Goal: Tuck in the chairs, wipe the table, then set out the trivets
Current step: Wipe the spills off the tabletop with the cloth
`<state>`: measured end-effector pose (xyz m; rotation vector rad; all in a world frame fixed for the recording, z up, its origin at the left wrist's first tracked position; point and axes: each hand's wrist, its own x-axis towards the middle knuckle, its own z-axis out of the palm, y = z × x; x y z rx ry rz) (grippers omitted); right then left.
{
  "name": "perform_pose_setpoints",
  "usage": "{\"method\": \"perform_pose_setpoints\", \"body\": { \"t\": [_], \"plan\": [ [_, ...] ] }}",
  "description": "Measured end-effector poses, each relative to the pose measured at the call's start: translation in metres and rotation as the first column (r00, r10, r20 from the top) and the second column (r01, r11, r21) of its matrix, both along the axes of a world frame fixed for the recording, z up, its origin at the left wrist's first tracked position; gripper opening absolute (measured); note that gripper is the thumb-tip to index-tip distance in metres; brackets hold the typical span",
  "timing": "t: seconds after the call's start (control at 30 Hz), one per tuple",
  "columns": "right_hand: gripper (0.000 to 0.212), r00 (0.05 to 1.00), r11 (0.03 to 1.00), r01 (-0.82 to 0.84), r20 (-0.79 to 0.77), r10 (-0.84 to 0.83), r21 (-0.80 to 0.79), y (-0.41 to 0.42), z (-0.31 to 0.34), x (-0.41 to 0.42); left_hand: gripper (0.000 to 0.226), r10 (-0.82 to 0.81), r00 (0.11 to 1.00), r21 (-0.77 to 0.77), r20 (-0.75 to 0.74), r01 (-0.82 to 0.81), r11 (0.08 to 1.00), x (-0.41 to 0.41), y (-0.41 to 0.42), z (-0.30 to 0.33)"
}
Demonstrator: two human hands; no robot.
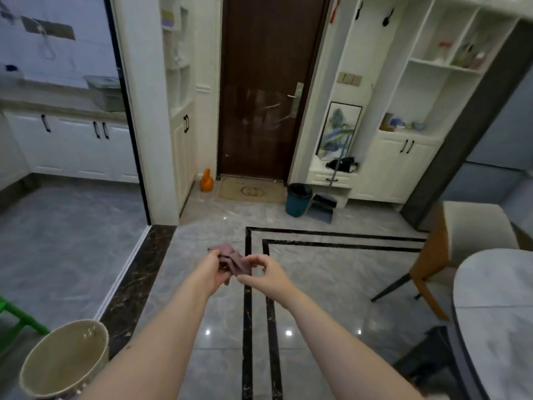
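The left hand has its fingers curled round one end of a small crumpled cloth of dusty mauve-brown fabric, and the right hand pinches the cloth's other edge between thumb and bent fingers. The cloth is bunched and creased, with a loose fold sticking up above the left hand and a corner hanging down between the two hands. It is held in the air in front of the person, above the glossy grey marble-patterned floor with its black inlaid border lines, well apart from the table. Both bare forearms reach forward from the lower edge of the view.

At the right edge stands the rounded light grey stone-look table. Beyond it is a chair with a pale upholstered seat, tan back and dark legs, standing out from the table. At lower left sits a round beige woven basket.
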<state>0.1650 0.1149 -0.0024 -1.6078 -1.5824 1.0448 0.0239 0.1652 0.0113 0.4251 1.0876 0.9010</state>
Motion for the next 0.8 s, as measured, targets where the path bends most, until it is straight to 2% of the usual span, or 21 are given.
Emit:
{"method": "perform_pose_setpoints", "body": {
  "t": [0.03,0.07,0.1,0.13,0.17,0.2,0.23,0.43,0.57,0.7,0.8],
  "plan": [
    [0.045,0.998,0.999,0.028,0.052,-0.029,0.029,0.015,-0.004,0.014,0.024,0.111,0.983,-0.134,0.148,-0.092,0.987,0.019,0.022,-0.006],
    [0.045,0.992,0.996,0.058,0.105,-0.065,0.068,0.032,-0.009,0.031,0.019,-0.115,0.993,-0.067,0.035,0.117,0.991,0.042,0.039,0.000],
    [0.044,0.985,0.992,0.071,0.152,-0.087,0.109,0.047,-0.014,0.046,0.018,-0.126,0.990,-0.136,0.064,0.133,0.982,0.057,0.052,0.008],
    [0.042,0.975,0.987,0.087,0.191,-0.112,0.134,0.060,-0.016,0.059,0.010,-0.343,0.926,-0.132,-0.161,0.324,0.937,0.071,0.062,0.012],
    [0.040,0.967,0.985,0.095,0.221,-0.126,0.147,0.076,-0.018,0.073,0.016,-0.203,0.978,-0.185,0.038,0.206,0.961,0.083,0.078,0.006],
    [0.038,0.959,0.981,0.105,0.243,-0.143,0.161,0.097,-0.019,0.092,0.025,-0.245,0.969,-0.084,-0.034,0.242,0.967,0.102,0.104,-0.002],
    [0.037,0.951,0.980,0.109,0.269,-0.152,0.169,0.109,-0.019,0.103,0.030,-0.242,0.958,-0.053,-0.153,0.237,0.970,0.110,0.118,-0.008],
    [0.014,0.904,0.968,0.127,0.376,-0.203,0.216,0.222,-0.004,0.205,0.028,-0.293,0.940,-0.033,-0.175,0.292,0.956,0.202,0.224,0.001],
    [0.012,0.881,0.955,0.192,0.389,-0.268,0.224,0.295,0.013,0.267,0.020,-0.384,0.905,-0.062,-0.182,0.379,0.923,0.254,0.296,0.002],
    [0.010,0.845,0.951,0.186,0.454,-0.283,0.247,0.367,0.024,0.320,0.030,-0.422,0.891,-0.078,-0.166,0.414,0.907,0.312,0.369,-0.004],
    [0.011,0.808,0.935,0.187,0.495,-0.321,0.301,0.415,0.030,0.359,0.042,-0.515,0.819,-0.099,-0.251,0.508,0.856,0.347,0.420,-0.010]
  ]
}}
